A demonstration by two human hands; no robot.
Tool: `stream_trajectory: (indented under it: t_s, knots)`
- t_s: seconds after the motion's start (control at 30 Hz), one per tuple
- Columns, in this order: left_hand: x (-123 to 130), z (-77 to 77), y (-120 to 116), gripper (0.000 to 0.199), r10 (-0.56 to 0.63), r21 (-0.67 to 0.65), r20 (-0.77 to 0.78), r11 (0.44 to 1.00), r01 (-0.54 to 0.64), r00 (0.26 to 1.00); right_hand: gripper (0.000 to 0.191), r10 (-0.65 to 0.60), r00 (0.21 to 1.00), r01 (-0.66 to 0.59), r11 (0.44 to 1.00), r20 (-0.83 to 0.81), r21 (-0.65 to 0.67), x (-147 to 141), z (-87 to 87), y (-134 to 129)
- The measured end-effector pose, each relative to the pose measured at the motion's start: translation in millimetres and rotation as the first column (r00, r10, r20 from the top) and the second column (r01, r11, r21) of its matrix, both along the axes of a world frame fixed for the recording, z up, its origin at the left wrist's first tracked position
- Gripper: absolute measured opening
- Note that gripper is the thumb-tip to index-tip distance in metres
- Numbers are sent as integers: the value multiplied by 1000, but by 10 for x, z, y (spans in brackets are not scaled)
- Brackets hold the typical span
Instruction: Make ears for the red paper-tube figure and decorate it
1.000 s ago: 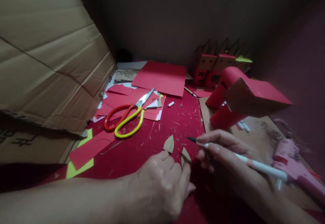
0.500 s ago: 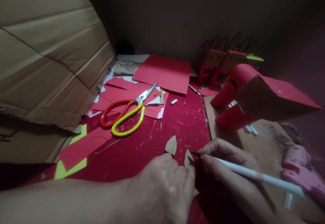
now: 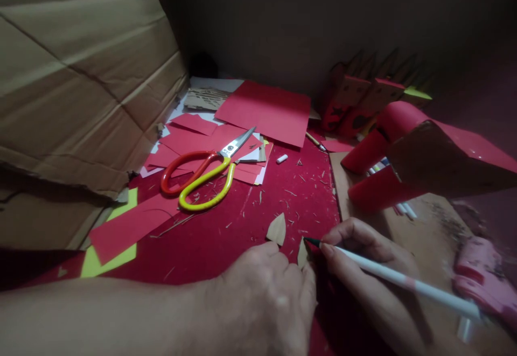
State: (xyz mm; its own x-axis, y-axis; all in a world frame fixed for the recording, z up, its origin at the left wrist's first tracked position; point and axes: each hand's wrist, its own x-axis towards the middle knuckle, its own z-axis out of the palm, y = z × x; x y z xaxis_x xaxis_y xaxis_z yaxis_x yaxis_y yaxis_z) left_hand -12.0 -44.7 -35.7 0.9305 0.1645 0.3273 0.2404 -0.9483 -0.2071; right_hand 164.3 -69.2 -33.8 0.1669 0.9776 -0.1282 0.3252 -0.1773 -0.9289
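Observation:
My right hand (image 3: 363, 259) grips a white marker pen (image 3: 404, 280), its dark tip touching the point of a small leaf-shaped cardboard piece (image 3: 302, 255). My left hand (image 3: 266, 286) is closed, with thumb and fingers on the lower end of that piece, holding it down on the red tabletop (image 3: 226, 253); the fingers partly cover it. A second pointed cardboard piece (image 3: 277, 229) lies just beyond my left knuckles. Scissors (image 3: 202, 178) with one red and one yellow handle rest farther left, their blades over red paper scraps. A small white marker cap (image 3: 281, 159) lies beyond the pieces.
A large cardboard panel (image 3: 81, 76) stands at left. Red paper sheets (image 3: 270, 111) lie at the back. On the right are a red paper-and-cardboard construction (image 3: 436, 151), a brown board (image 3: 428, 227) and a pink glue gun (image 3: 480, 270). Decorated red boxes (image 3: 347, 97) stand behind.
The marker's tip has come left onto the cardboard piece's point. My left hand keeps its hold. The whole view has shifted slightly.

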Motion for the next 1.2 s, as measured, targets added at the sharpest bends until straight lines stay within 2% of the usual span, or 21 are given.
stream_trajectory:
  t_s: [0.4, 0.63, 0.9, 1.03, 1.2]
  knots:
    - [7, -20, 4, 13, 24, -70, 35, 997, -21, 999, 16, 12, 999, -14, 999, 49, 39, -22, 21, 5]
    - [16, -25, 5, 12, 28, -101, 42, 995, -23, 999, 16, -96, 995, 96, 995, 35, -20, -127, 110, -12]
    - [32, -41, -11, 14, 52, -95, 26, 994, -49, 998, 16, 15, 998, -14, 1000, 60, -13, -24, 41, -13]
    - [29, -57, -11, 14, 61, -111, 64, 992, -54, 996, 15, -19, 992, 19, 1000, 123, 1, -72, 95, -2]
    - [28, -53, -9, 13, 56, -101, 66, 994, -49, 996, 17, -64, 996, 66, 997, 58, -34, -127, 133, -8]
